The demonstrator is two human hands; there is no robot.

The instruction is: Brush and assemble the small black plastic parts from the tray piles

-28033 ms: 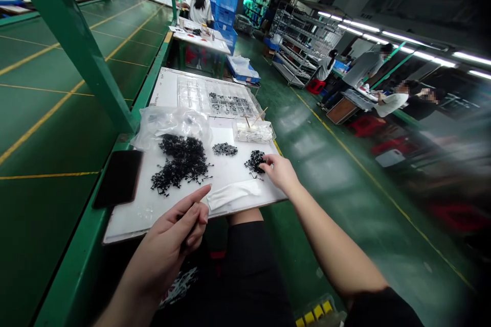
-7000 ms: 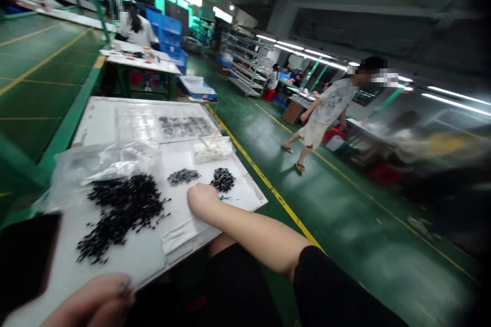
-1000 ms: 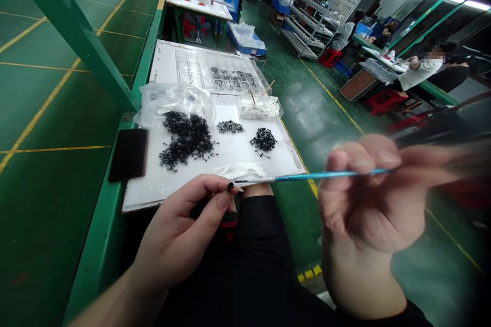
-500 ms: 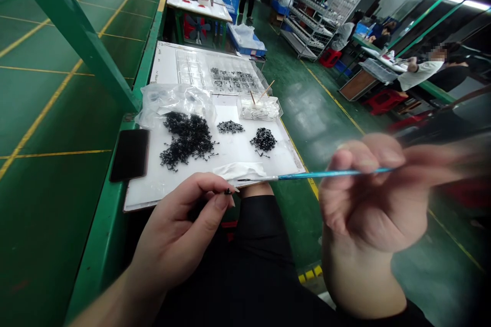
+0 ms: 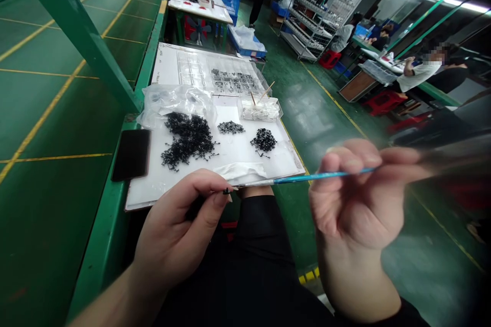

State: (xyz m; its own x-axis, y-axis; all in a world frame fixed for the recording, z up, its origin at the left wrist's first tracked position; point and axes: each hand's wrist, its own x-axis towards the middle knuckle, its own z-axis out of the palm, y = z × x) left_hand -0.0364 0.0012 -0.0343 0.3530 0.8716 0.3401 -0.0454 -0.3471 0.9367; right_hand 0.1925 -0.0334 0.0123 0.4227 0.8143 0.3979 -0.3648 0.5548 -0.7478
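Note:
My left hand [image 5: 178,235] pinches a tiny black part [image 5: 227,191] between thumb and forefinger, held over my lap just below the white board's [image 5: 233,152] near edge. My right hand [image 5: 356,204] is closed round a thin blue brush [image 5: 318,177], and the brush tip reaches the black part. On the board lie a big heap of black parts [image 5: 186,139], a small grey-black pile [image 5: 230,127] and a small black pile [image 5: 263,139]. A white cloth [image 5: 241,169] rests at the near edge.
A dark phone [image 5: 131,154] lies left of the board on the green bench [image 5: 57,127]. A clear plastic bag [image 5: 174,100], a clear box with sticks [image 5: 260,108] and a clear compartment tray [image 5: 215,75] sit farther back. A green post [image 5: 72,36] slants at left. Other people work at distant tables.
Over the last second my right hand and the brush have shifted slightly left and down. The left hand keeps its pinch on the black part; the view has barely moved.

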